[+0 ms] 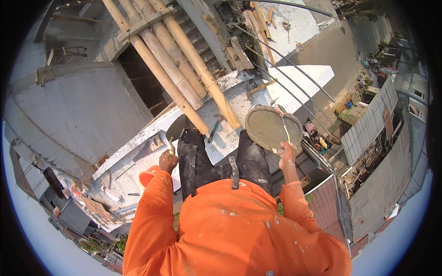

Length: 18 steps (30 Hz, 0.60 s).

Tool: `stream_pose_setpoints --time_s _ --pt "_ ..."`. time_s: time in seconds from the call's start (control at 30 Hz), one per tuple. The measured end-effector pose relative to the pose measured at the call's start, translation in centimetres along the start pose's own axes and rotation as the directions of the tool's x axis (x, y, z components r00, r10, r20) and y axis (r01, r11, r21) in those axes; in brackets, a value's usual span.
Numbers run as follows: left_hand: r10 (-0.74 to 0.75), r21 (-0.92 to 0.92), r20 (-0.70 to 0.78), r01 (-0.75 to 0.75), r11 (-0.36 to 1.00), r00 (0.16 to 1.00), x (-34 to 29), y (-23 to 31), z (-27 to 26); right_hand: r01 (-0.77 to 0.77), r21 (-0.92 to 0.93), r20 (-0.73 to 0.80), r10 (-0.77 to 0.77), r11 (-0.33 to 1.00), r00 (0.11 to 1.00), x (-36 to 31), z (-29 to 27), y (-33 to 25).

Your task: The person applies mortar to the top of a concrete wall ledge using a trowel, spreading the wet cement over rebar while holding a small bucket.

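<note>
A round bucket (247,123) is held out by the R hand (287,157), its fingers clamped at the near rim, by the lower end of a thin, pale-and-yellow handle (286,128); whether wire or cord can't be told. The bucket is seen from above, just ahead of that hand & slightly to its L; grey, wide-mouthed, rim crusted. Inside, grey mortar (267,129) is spread fairly flat, w/ a dense, pasty look.

By the L hand (168,162), closed in a fist, a trowel (172,146) is gripped: handle pale & curved, blade dark grey, broad, w/ a rounded edge, pointed away from the fist. The two hands are kept well apart, dark, mortar-smeared trousers (255,158) btwn them.

Ahead of & btwn the hands, bamboo poles (209,83) are laid side by side: tan, round, ringed w/ joints, crossed farther off by a flat bar (143,26). Nr their ends, R of the L hand, a dark-handled hammer (214,130) is rested on a rough, white-spattered ledge (225,140). Beyond the R hand, thin metal rods (301,75) are seen slanting.
</note>
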<state>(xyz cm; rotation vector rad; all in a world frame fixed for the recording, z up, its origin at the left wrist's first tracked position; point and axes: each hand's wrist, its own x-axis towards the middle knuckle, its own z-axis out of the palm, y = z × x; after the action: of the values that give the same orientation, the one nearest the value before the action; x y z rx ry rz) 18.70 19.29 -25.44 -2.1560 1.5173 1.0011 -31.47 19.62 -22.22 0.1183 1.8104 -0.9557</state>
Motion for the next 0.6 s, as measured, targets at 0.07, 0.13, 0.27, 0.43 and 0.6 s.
stream_pose_setpoints --time_s 0.07,0.13,0.27,0.43,0.6 --pt "-0.150 -0.118 0.038 0.153 0.981 0.988 -1.3 -3.1 -1.2 -0.006 -0.075 0.047 0.010 0.997 0.999 -0.5 3.9 -1.0" --pt "-0.069 -0.047 -0.135 0.063 0.997 0.988 -3.0 -11.1 1.5 0.069 -0.149 0.157 -0.046 0.986 0.987 -1.5 8.8 -1.3" --pt "-0.262 -0.227 -0.147 0.225 0.947 0.954 -8.4 -13.7 3.2 0.147 -0.302 0.324 -0.044 0.942 0.945 -1.7 15.8 -2.5" --pt "-0.494 -0.254 -0.076 0.462 0.850 0.866 -15.1 -14.0 7.9 0.753 -0.306 0.790 -0.286 0.582 0.542 4.1 22.1 -0.1" --pt "-0.612 -0.332 0.001 0.577 0.746 0.791 -21.1 -15.0 14.1 0.802 -0.534 0.839 0.049 0.267 0.542 -0.9 32.1 -2.7"
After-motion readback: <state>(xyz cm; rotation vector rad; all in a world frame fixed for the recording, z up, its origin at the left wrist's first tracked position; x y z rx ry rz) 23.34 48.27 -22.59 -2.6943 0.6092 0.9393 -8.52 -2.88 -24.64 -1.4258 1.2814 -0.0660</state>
